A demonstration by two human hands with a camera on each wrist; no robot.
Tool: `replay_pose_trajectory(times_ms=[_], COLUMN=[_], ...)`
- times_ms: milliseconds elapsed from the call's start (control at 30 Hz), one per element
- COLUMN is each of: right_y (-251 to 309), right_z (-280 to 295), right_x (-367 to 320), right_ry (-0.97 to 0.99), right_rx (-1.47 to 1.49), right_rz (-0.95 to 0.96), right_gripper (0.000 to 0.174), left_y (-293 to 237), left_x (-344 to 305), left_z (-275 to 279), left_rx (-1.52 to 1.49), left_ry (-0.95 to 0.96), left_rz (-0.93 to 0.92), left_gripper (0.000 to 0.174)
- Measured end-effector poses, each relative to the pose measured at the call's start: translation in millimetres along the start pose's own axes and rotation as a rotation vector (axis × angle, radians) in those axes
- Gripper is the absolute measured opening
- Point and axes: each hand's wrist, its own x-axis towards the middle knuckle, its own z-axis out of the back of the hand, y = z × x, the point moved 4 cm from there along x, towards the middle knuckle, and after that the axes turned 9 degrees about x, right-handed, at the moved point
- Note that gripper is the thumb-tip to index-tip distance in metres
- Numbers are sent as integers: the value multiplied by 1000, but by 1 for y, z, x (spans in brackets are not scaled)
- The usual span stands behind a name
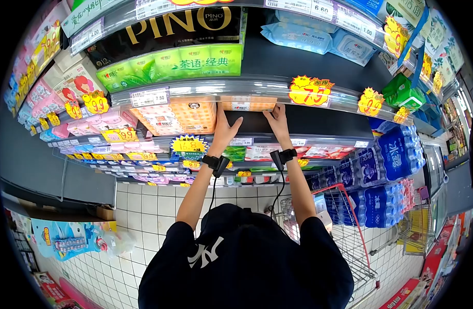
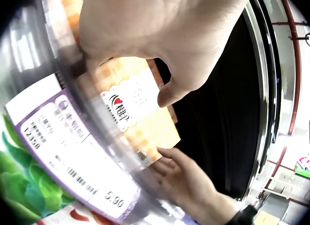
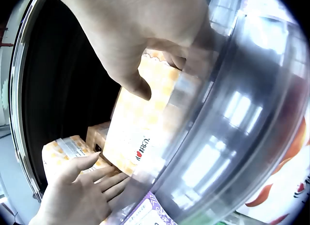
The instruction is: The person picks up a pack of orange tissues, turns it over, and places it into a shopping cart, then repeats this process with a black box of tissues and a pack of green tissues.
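Note:
An orange-checked tissue pack sits on the shelf behind the clear rail. My left hand is at its left end, with straight fingers along the side and the thumb spread inward. My right hand is at the opposite end, fingers reaching up beside it. The left wrist view shows the pack's label and the left thumb by its edge. In the right wrist view, the right thumb overlaps the checked face; some fingertips are hidden behind the pack and rail.
A larger stack of orange-checked packs stands left of my left hand. A clear rail with price tags runs above both hands. Green tissue packs fill the upper shelf. Water bundles and a shopping cart are at the right.

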Motion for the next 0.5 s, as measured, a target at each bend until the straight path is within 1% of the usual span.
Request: replay_pose_trajectory(times_ms=[67, 100, 167, 200, 267, 300, 333, 400, 433, 500], right_y=[-4, -5, 0, 5, 15, 18, 21, 27, 28, 30], right_z=[4, 5, 8, 11, 18, 20, 20, 22, 24, 27], right_x=[0, 0, -4, -8, -16, -21, -25, -33, -34, -38], right_ry=[17, 33, 34, 30, 28, 30, 30, 34, 31, 60], right_rx=[17, 34, 4, -28, -45, -61, -61, -27, -28, -37], right_rz=[-2, -7, -12, -19, -31, -46, -45, 19, 18, 39], right_gripper=[46, 45, 43, 42, 40, 38, 38, 35, 35, 33], left_y=[8, 4, -13, -15, -20, -23, -26, -31, -33, -41], left_x=[1, 1, -2, -4, -9, -15, -20, -27, -30, -30], left_z=[-2, 6, 18, 23, 28, 30, 31, 32, 33, 37], left_rx=[-105, -102, -332, -333, -411, -405, -405, -412, -368, -412], left_ry=[84, 80, 259, 261, 333, 314, 314, 324, 278, 304], left_rz=[64, 63, 159, 156, 194, 188, 187, 185, 152, 145], left_gripper=[86, 86, 85, 85, 80, 76, 76, 76, 74, 72])
